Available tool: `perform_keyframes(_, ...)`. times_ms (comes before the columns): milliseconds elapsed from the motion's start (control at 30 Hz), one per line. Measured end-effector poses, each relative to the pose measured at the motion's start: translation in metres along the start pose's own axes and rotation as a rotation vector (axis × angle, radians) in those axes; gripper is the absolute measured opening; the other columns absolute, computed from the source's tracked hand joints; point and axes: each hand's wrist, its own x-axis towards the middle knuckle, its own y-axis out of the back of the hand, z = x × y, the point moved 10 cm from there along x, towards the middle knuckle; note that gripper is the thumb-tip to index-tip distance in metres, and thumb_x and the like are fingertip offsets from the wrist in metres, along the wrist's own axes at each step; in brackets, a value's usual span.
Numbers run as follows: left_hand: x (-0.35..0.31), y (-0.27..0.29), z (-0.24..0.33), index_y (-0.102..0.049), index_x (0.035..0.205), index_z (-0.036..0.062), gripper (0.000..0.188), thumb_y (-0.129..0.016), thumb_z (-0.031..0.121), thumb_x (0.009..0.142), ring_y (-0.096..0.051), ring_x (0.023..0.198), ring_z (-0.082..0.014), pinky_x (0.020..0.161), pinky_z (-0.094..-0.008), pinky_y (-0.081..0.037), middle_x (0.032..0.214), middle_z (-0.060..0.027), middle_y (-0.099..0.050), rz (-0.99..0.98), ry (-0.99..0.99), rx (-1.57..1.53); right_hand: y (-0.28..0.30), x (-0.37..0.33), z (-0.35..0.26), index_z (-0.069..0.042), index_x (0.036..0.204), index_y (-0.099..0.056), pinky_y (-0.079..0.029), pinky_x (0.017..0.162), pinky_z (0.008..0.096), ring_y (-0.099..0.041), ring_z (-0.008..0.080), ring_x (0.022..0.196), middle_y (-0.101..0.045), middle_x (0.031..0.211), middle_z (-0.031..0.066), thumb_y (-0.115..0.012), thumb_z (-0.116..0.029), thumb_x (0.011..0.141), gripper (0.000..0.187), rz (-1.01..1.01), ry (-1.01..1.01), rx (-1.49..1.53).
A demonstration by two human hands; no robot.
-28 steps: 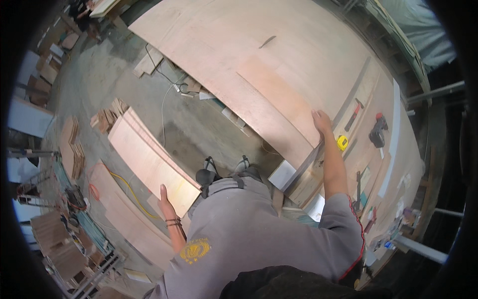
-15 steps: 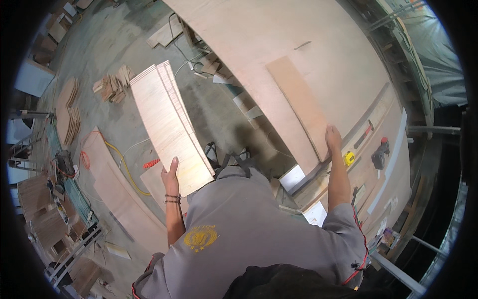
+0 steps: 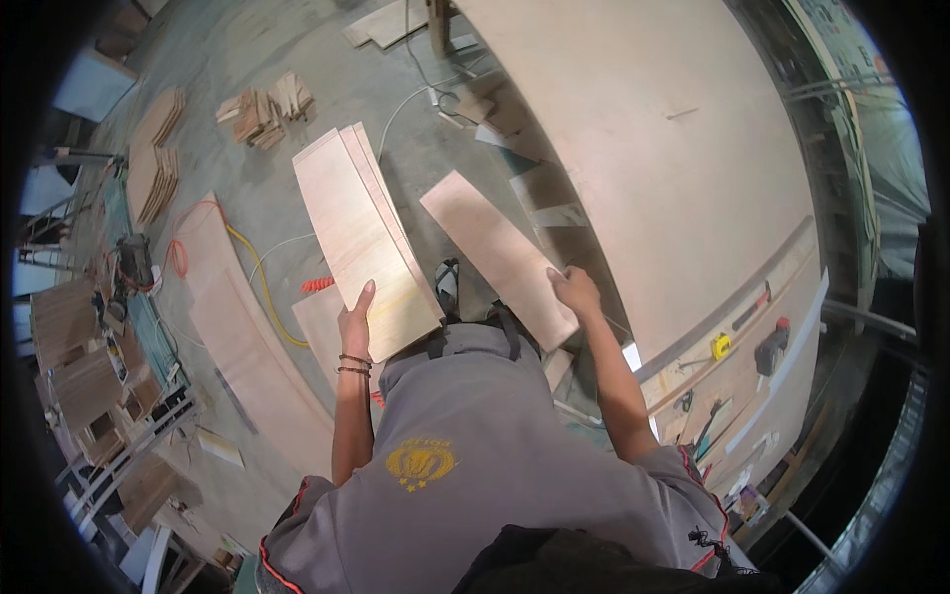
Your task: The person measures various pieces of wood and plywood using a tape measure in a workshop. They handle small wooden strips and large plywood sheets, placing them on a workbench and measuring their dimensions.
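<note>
My left hand [image 3: 356, 325] grips the near end of a stack of long plywood strips [image 3: 358, 230] that reaches away from me over the floor. My right hand [image 3: 574, 290] holds the near end of a single plywood strip [image 3: 495, 252], lifted off the big workbench and angled toward the stack. The two sets of strips are apart, with a gap of floor between them. My grey shirt fills the lower middle of the view.
A large plywood sheet [image 3: 653, 139] covers the workbench at right, with a yellow tape measure [image 3: 721, 346] and a red tool [image 3: 772, 351] near its edge. Plywood offcuts [image 3: 262, 107], long boards [image 3: 247, 337], a yellow cable [image 3: 259, 287] and stacked pieces [image 3: 69, 356] lie on the floor at left.
My right hand has lifted one strip off the workbench and swung it left. The left hand kept hold of the stack, which now points further away.
</note>
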Motion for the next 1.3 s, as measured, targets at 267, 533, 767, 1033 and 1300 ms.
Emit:
perform_keyframes(267,0.011,0.030,0.010,-0.058,0.122,-0.0117,0.064,-0.075,0.039,0.086,-0.067,0.094,-0.0196,0.081,-0.0304,-0.053,0.111,-0.0148,-0.067,-0.002,0.032,0.041,-0.163,0.267,0.042,0.009,0.126,-0.055,-0.051,0.078,0.0423,-0.064,0.0274,0.096,-0.066,0.108,0.0185,-0.059,-0.037,0.092,0.057,-0.103,-0.263,0.736)
perform_keyframes(533,0.021,0.037,-0.015,-0.060,0.117,-0.0098,0.055,-0.080,0.028,0.083,-0.065,0.095,-0.0174,0.085,-0.0283,-0.051,0.112,-0.0133,-0.067,-0.023,0.008,0.052,-0.235,0.126,-0.168,-0.015,0.141,-0.049,-0.048,0.088,0.0487,-0.057,0.0289,0.113,-0.057,0.128,0.0125,-0.057,-0.060,0.088,0.070,-0.600,0.094,0.678)
perform_keyframes(767,0.017,-0.052,0.015,-0.051,0.121,-0.0060,0.053,-0.077,0.025,0.086,-0.062,0.095,-0.0164,0.084,-0.0299,-0.050,0.107,-0.0114,-0.065,-0.197,-0.285,-0.022,-0.099,-0.033,-0.276,0.004,0.134,-0.047,-0.047,0.095,0.0352,-0.058,0.0235,0.112,-0.059,0.125,0.0184,-0.081,-0.044,0.078,0.081,-0.203,0.250,1.137)
perform_keyframes(1033,-0.016,-0.241,0.018,-0.035,0.138,0.0017,0.063,-0.056,0.045,0.097,-0.057,0.110,-0.0229,0.091,-0.0359,-0.048,0.128,-0.0129,-0.053,-0.919,-0.196,0.164,0.103,-0.026,-0.172,-0.004,0.133,-0.058,-0.047,0.099,0.0370,-0.063,0.0285,0.112,-0.065,0.124,0.0172,-0.084,-0.053,0.066,0.087,0.192,0.350,0.635)
perform_keyframes(1300,-0.063,-0.404,-0.020,-0.027,0.149,0.0037,0.073,-0.050,0.051,0.098,-0.049,0.126,-0.0343,0.101,-0.0405,-0.046,0.145,-0.0199,-0.039,-1.344,0.310,0.183,0.197,-0.035,-0.008,-0.009,0.124,-0.066,-0.049,0.096,0.0371,-0.065,0.0275,0.108,-0.070,0.116,0.0143,-0.085,-0.051,0.062,0.078,0.354,0.287,0.439)
